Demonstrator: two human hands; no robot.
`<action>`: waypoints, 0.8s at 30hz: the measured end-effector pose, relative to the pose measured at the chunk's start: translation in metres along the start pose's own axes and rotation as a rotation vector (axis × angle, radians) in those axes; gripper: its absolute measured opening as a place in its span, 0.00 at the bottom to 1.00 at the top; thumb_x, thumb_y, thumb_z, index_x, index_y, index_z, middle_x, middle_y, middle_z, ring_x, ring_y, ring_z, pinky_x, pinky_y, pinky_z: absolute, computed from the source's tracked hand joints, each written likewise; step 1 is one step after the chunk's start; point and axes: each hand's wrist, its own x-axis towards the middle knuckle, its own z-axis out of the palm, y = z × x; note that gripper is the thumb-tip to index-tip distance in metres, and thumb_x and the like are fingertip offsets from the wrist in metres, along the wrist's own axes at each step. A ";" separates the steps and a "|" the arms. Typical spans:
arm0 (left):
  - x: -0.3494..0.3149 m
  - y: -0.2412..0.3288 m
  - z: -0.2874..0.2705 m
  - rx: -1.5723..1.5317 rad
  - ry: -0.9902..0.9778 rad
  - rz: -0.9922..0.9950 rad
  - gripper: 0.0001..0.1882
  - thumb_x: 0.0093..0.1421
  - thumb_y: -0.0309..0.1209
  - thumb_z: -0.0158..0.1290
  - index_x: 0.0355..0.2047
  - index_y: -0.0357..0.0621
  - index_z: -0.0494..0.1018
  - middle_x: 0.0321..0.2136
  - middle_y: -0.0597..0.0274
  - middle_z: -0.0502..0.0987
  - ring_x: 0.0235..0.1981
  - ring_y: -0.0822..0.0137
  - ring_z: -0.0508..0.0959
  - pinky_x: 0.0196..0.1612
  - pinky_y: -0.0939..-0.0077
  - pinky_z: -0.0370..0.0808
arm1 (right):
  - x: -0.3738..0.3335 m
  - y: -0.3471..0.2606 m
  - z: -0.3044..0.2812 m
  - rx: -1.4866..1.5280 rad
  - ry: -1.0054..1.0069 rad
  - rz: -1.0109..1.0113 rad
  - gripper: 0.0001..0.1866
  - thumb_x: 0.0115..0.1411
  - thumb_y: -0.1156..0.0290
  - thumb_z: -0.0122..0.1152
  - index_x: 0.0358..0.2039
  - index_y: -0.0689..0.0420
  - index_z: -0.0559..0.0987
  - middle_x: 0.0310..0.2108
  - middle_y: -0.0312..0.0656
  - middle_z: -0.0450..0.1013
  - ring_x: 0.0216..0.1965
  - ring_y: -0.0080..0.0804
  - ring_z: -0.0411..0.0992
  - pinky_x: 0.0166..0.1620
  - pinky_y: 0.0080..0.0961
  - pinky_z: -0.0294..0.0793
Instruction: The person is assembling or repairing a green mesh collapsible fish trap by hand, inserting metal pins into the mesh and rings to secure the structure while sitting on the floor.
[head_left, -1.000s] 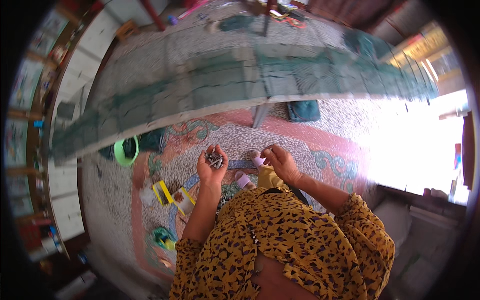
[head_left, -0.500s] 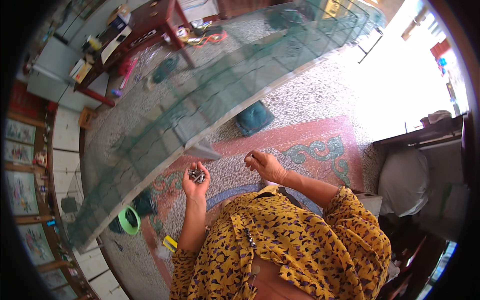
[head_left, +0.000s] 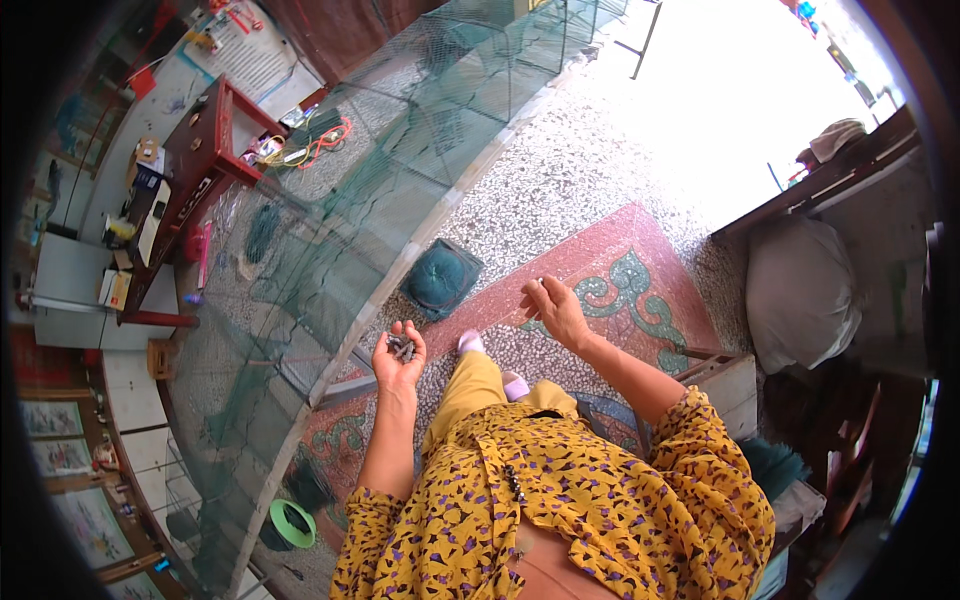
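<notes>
Speckled floor; left hand cupped around grey pieces; right hand pinched together, contents unclear.

Netting bars left; right hand has room.

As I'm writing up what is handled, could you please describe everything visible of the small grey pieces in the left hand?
The small grey pieces lie in a loose, jumbled heap; several look short and narrow, dull-surfaced, perhaps metal. They rest in the upturned palm of the left hand, its grip cupped, the fingers curling up beyond the heap. They touch the skin and one another. They are too small here to count.
</notes>
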 end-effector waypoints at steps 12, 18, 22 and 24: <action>0.142 0.000 0.053 0.017 0.169 0.151 0.11 0.65 0.34 0.43 0.36 0.39 0.70 0.34 0.51 0.75 0.37 0.55 0.77 0.35 0.59 0.79 | 0.156 -0.034 0.005 0.049 -0.093 0.128 0.16 0.66 0.59 0.48 0.38 0.60 0.74 0.34 0.38 0.76 0.32 0.24 0.73 0.33 0.22 0.72; 0.162 0.006 0.053 -0.057 0.277 0.275 0.09 0.64 0.33 0.43 0.36 0.40 0.69 0.32 0.53 0.75 0.35 0.58 0.78 0.37 0.60 0.79 | 0.230 -0.024 0.027 0.106 -0.294 0.189 0.22 0.67 0.52 0.45 0.44 0.60 0.73 0.44 0.41 0.73 0.45 0.32 0.72 0.39 0.26 0.75; 0.162 0.006 0.043 -0.135 0.251 0.316 0.07 0.64 0.31 0.44 0.35 0.40 0.68 0.31 0.53 0.76 0.33 0.59 0.77 0.39 0.59 0.79 | 0.255 -0.030 0.055 0.179 -0.382 0.235 0.24 0.66 0.49 0.46 0.44 0.60 0.73 0.45 0.42 0.71 0.49 0.34 0.69 0.47 0.32 0.73; 0.162 0.007 0.036 -0.178 0.145 0.315 0.07 0.64 0.31 0.44 0.34 0.40 0.68 0.31 0.53 0.76 0.33 0.58 0.77 0.40 0.58 0.78 | 0.264 -0.022 0.067 0.270 -0.385 0.208 0.24 0.65 0.49 0.47 0.42 0.61 0.72 0.43 0.43 0.71 0.48 0.34 0.68 0.49 0.33 0.72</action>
